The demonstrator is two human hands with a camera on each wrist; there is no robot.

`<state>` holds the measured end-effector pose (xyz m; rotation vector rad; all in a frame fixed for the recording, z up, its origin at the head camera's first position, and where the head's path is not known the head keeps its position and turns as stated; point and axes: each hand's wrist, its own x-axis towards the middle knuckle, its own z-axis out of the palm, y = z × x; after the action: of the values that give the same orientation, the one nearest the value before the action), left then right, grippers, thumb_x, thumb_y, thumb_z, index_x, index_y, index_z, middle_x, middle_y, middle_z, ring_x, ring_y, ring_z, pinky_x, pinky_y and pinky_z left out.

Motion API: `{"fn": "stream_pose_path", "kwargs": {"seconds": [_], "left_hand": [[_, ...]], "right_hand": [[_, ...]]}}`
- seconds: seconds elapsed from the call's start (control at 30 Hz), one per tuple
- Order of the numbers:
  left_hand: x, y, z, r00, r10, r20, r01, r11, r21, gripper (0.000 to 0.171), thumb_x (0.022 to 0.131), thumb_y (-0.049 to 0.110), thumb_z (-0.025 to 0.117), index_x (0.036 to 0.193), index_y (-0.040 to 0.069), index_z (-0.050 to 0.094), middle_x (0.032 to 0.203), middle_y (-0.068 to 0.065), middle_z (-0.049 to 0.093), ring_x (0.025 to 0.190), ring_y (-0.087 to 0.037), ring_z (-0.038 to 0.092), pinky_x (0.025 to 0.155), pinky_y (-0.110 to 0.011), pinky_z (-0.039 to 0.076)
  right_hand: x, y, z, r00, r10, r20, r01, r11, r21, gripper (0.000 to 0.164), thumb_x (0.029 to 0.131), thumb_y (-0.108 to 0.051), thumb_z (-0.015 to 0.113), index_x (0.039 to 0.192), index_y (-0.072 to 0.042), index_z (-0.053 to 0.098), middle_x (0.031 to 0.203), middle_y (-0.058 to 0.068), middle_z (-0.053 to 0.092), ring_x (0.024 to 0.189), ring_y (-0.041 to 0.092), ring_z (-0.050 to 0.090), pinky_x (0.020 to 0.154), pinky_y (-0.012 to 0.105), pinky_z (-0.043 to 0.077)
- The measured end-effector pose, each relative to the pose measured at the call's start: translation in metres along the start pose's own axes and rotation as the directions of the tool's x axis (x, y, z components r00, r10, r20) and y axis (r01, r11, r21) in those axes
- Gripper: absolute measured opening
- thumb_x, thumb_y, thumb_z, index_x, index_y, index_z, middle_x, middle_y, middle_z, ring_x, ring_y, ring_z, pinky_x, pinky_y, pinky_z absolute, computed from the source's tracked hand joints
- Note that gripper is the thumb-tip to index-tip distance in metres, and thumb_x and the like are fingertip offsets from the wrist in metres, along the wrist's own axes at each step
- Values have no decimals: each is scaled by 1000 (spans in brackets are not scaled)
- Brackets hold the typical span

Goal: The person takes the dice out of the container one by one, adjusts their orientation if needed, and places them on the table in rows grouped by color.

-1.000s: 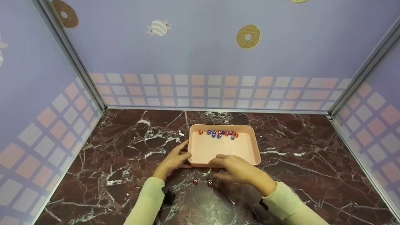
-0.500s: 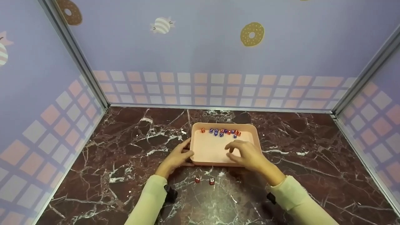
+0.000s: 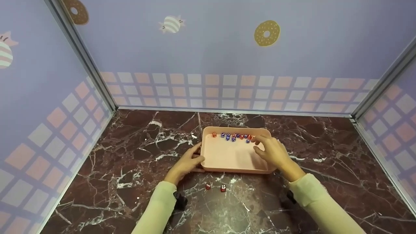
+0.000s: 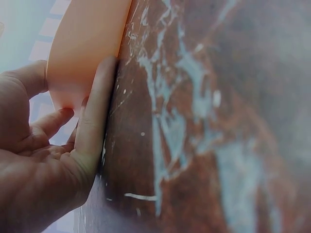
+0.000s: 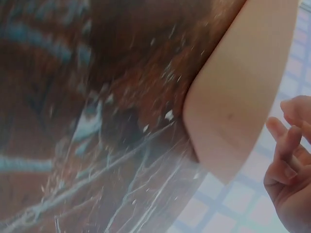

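Observation:
A shallow peach-coloured tray (image 3: 227, 157) lies on the marble table, with several red and blue dice along its far side. A lone red die (image 3: 214, 134) sits at the left end of that row, and a blue die (image 3: 233, 139) near its middle. My left hand (image 3: 186, 163) holds the tray's left side, thumb on the rim and other fingers low against the outer wall, as the left wrist view shows. Over the right part of the tray, my right hand (image 3: 275, 152) has its bent fingertips close to the rightmost dice, thumb apart. Nothing shows between them.
Two red dice lie on the table in front of the tray, one left (image 3: 208, 186) and one right (image 3: 223, 188). Patterned lilac walls (image 3: 221, 48) enclose the table at the back and both sides.
My right hand has moved from the tray's near edge across its inside, right and away, to the far-right dice. My left hand stays at the left side. The view has shifted slightly.

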<state>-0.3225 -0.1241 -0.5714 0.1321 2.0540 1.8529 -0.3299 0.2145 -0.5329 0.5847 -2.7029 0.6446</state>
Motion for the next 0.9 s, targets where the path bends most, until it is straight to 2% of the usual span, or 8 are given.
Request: {"fn": "stream_pose_path", "kwargs": {"seconds": [0.17, 0.37, 0.5, 0.6, 0.73, 0.9], "left_hand": [[1, 0, 0, 1000, 7, 10, -7, 1000, -1, 77, 96, 3, 57, 168, 8, 28, 136, -28, 49, 104, -32, 65, 82, -50, 68], [3, -1, 0, 1000, 19, 18, -19, 1000, -14, 77, 96, 1, 56, 167, 8, 29, 135, -27, 48, 101, -30, 64, 81, -50, 68], [2, 0, 0, 1000, 25, 9, -25, 1000, -10, 77, 96, 2, 56, 168, 7, 29, 136, -27, 47, 103, -31, 63, 81, -50, 68], [0, 2, 0, 1000, 23, 12, -23, 1000, 2, 78, 96, 4, 56, 168, 8, 27, 137, -27, 47, 104, -31, 62, 81, -49, 68], [0, 1, 0, 1000, 22, 14, -22, 1000, -1, 79, 95, 4, 56, 168, 7, 27, 135, -27, 48, 104, -30, 60, 81, -50, 68], [2, -1, -1, 999, 33, 24, -33, 999, -8, 79, 94, 2, 56, 168, 7, 27, 132, -27, 49, 102, -29, 61, 80, -49, 68]], "right_hand": [[6, 8, 3, 999, 41, 34, -39, 996, -76, 23, 89, -6, 78, 112, -7, 75, 103, 10, 75, 83, 40, 72, 64, 58, 61], [16, 11, 2, 990, 58, 132, -48, 996, -77, 34, 90, -5, 77, 124, -4, 73, 118, 18, 71, 101, 41, 70, 79, 61, 62], [24, 12, 1, 982, 64, 177, -50, 995, -85, 40, 91, -5, 76, 130, -4, 71, 125, 20, 69, 105, 42, 70, 84, 61, 63], [27, 14, -1, 976, 78, 205, -56, 993, -108, 36, 91, -4, 77, 127, -4, 72, 123, 20, 71, 102, 43, 71, 83, 61, 63], [32, 18, -1, 969, 88, 232, -61, 991, -123, 39, 93, -4, 75, 131, -7, 71, 122, 21, 71, 103, 44, 71, 83, 61, 62], [42, 20, 3, 961, 122, 247, -92, 988, -127, 34, 93, -5, 75, 127, -2, 73, 115, 21, 72, 105, 44, 70, 88, 61, 61]]}}
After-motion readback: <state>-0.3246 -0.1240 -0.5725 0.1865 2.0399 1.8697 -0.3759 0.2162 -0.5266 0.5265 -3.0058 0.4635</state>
